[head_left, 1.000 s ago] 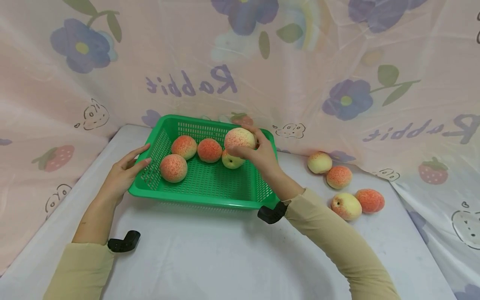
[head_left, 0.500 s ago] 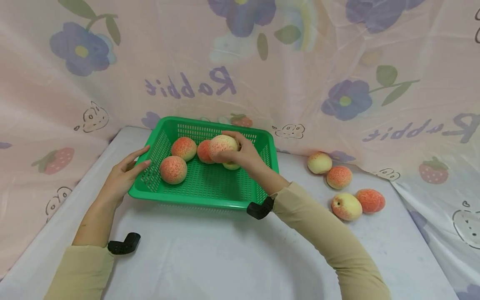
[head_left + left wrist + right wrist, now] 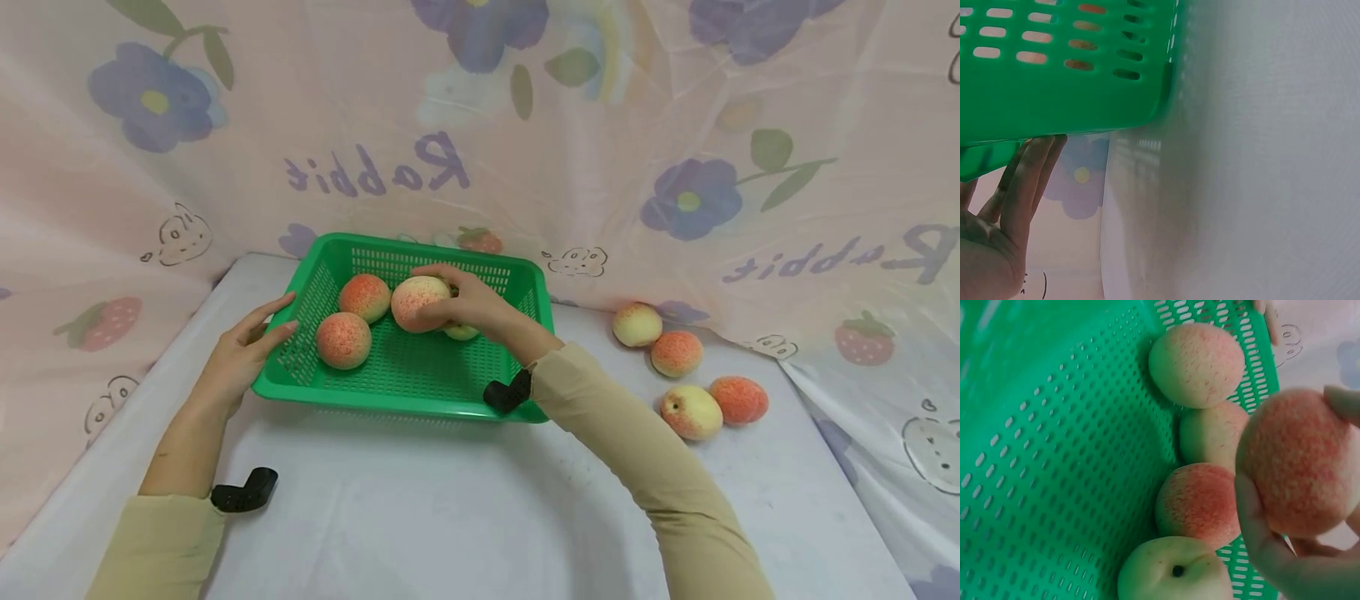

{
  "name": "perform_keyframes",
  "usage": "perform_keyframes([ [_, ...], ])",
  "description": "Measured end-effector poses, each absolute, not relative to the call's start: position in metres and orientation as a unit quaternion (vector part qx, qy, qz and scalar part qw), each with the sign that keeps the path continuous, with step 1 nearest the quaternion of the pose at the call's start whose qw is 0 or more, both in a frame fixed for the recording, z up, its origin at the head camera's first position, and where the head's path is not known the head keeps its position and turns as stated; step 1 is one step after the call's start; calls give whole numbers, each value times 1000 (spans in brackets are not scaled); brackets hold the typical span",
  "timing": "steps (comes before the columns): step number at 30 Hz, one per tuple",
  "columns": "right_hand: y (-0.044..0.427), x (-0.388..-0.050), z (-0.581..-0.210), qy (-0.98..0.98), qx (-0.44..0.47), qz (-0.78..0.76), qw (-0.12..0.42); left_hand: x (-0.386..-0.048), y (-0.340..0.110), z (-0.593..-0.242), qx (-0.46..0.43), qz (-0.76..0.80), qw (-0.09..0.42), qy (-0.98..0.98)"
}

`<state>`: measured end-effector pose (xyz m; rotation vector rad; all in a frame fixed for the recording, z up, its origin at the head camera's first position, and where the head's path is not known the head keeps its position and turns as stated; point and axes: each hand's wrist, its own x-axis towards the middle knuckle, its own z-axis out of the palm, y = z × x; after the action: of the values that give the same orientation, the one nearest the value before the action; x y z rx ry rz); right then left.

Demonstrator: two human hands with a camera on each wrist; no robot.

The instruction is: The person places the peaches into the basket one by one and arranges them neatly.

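Note:
My right hand (image 3: pixel 476 305) grips a pale yellow and red peach (image 3: pixel 417 303) over the back middle of a green plastic basket (image 3: pixel 405 405). In the right wrist view that peach (image 3: pixel 1300 459) is between thumb and fingers, above the row of other peaches. Inside the basket lie a red-topped peach (image 3: pixel 365 297), a speckled peach (image 3: pixel 343 340) and a yellow peach (image 3: pixel 461 332), partly covered by my hand. A redder peach (image 3: pixel 1200 503) shows only in the right wrist view. My left hand (image 3: pixel 238 354) touches the basket's left rim, its fingers fairly straight.
Right of the basket, on the white-covered table (image 3: pixel 420 500), lie a pale peach (image 3: pixel 637 324), an orange-red peach (image 3: pixel 677 354), a yellow peach (image 3: pixel 692 412) and a red peach (image 3: pixel 738 400). A printed cloth (image 3: pixel 570 167) hangs behind the table.
My right hand has moved left with the peach, from the basket's right part to its middle, and now covers the redder peach in the head view. The left hand stays at the rim.

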<state>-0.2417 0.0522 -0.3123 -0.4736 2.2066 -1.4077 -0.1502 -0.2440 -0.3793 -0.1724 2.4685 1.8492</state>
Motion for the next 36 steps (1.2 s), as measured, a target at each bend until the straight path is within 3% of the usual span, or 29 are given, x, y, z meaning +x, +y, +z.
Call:
perform_keyframes([
  [5, 47, -249, -318, 791, -183, -511, 283, -149, -244, -378, -56, 602, 25, 796],
  [26, 35, -263, -347, 788, -222, -444, 364, -153, -243, -382, -57, 603, 18, 795],
  [36, 29, -263, -355, 790, -241, -428, 366, -151, -244, -381, -64, 603, 16, 795],
])
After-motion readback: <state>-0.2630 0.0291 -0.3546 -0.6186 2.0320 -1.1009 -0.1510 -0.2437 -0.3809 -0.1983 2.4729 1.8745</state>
